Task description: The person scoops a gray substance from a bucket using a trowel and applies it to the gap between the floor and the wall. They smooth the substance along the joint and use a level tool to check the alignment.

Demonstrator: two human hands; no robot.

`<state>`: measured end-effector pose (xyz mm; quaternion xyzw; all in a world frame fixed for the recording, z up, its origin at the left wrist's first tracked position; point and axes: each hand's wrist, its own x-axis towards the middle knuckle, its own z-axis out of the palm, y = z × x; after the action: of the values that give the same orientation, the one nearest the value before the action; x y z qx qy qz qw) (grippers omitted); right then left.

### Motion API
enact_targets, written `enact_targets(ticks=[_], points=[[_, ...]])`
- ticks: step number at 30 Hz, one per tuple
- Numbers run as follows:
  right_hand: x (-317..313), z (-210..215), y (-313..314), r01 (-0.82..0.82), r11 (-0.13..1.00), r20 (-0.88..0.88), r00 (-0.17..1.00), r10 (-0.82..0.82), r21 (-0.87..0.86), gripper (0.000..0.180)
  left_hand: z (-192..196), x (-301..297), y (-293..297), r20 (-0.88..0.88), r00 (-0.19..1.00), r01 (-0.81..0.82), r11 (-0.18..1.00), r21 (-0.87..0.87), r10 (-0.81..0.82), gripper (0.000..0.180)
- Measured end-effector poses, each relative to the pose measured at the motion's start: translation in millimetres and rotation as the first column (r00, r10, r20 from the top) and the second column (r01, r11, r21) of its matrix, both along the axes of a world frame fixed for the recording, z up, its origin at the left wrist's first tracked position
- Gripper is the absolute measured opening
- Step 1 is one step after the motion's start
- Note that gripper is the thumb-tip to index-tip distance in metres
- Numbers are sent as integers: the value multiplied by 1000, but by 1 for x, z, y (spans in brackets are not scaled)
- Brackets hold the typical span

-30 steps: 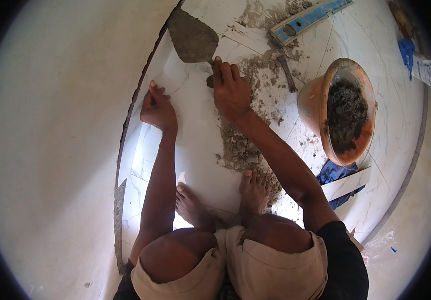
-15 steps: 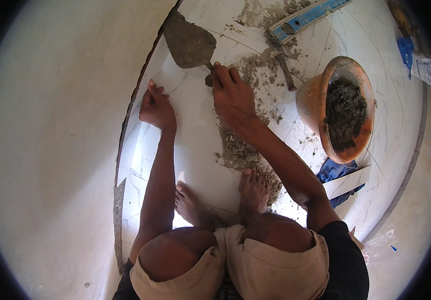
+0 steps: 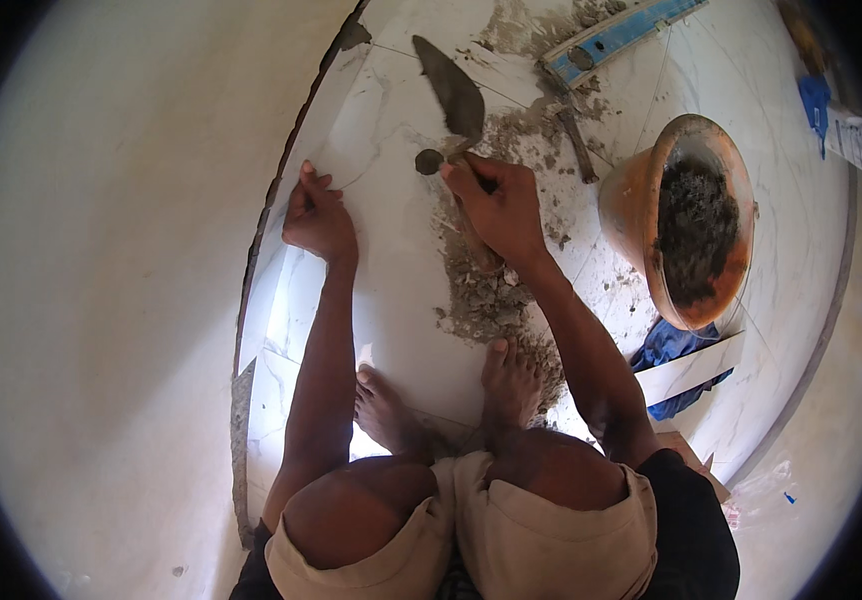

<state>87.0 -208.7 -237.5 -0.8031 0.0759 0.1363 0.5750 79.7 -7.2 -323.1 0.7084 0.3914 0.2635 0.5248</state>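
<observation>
The trowel (image 3: 451,95) has a pointed, leaf-shaped metal blade smeared grey with mortar, its tip aimed away from the person and its neck running back into the right hand (image 3: 496,205). It lies low over the white marble tile (image 3: 391,260), just beyond a small dark lump of mortar (image 3: 428,160) that sits on the tile beside the hand's knuckles. The right hand's fingers are curled tight around the trowel's handle, the wrist bent and the forearm stretching forward from the knee. The left hand (image 3: 318,215) is pressed flat near the tile's left edge, fingers close together and pointing forward, holding nothing — the arm is straight and propped. To the right of the trowel, past a patch of spilled grey mortar (image 3: 491,300), stands an orange pan (image 3: 631,215) filled with dark mortar. A blue spirit level (image 3: 616,35) lies just beyond the trowel's blade, and a blue cloth (image 3: 666,345) lies below the pan. The person squats barefoot on the tile.
</observation>
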Motion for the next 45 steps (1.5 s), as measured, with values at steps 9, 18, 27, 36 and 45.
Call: enact_targets(ticks=[9, 18, 27, 36, 45], points=[[21, 35, 24, 216, 824, -422, 906, 30, 523, 28, 3, -2, 3, -32, 999, 41, 999, -9, -42, 37], [14, 55, 35, 196, 784, -335, 942, 17, 589, 28, 1, 0, 0, 4, 1000, -1, 1000, -1, 1, 37], [2, 63, 70, 268, 735, -341, 938, -53, 623, 31, 4, 2, -6, -46, 997, -57, 998, 10, 58, 35], [-14, 70, 102, 279, 546, -326, 945, -12, 790, 33, 30, -19, -10, -2, 997, -66, 894, -444, 72, 36], [0, 95, 99, 296, 409, -361, 928, 90, 863, 36, 60, -32, -1, 32, 987, -112, 815, -569, 158, 35]])
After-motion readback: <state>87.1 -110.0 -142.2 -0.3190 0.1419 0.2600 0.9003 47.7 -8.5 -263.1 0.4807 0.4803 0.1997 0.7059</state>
